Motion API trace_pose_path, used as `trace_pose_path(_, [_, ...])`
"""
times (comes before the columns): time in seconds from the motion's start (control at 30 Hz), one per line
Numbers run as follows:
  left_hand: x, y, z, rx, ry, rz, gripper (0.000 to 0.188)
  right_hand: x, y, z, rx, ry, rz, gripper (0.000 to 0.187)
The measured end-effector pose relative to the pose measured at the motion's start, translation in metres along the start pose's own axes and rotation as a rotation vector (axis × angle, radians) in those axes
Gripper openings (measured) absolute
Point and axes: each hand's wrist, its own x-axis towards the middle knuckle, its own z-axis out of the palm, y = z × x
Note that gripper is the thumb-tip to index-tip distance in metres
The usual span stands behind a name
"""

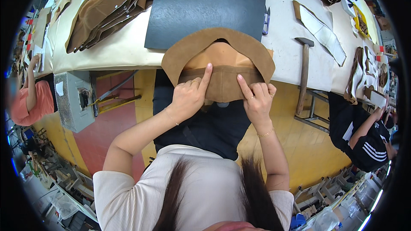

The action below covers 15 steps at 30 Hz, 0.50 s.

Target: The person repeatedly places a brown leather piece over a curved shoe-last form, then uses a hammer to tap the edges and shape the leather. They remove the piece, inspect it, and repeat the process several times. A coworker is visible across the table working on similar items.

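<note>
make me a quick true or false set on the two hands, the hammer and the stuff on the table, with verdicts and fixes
1. The left hand and right hand both touch the brown piece. True.
2. The hammer is to the right of the dark board. True.
3. The hammer's handle lies wholly within the table. False: it reaches past the near edge.
4. The stack of brown pieces lies left of the dark board. True.
5. The left hand is wrapped around a pair of scissors. False: its index finger is stretched out on the brown piece.
6. Both wrists are bare. False: each has a thin bracelet.
</note>
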Motion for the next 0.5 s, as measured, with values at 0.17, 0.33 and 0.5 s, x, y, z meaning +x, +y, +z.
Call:
trace_pose_path(0.17, [0.003,0.002,0.009,-0.033,0.02,-0.02,0.086,-0.014,-0.004,0.021,0.0,0.057,0.047,0.064])
trace_pose_path(0.33, [0.005,0.004,0.014,-0.06,0.011,-0.033,0.088,-0.024,-0.013,0.046,0.027,0.107,0.125,0.06])
trace_pose_path(0.5, [0.007,0.008,0.02,-0.073,-0.011,-0.049,0.086,-0.026,-0.014,0.051,0.047,0.134,0.145,0.057])
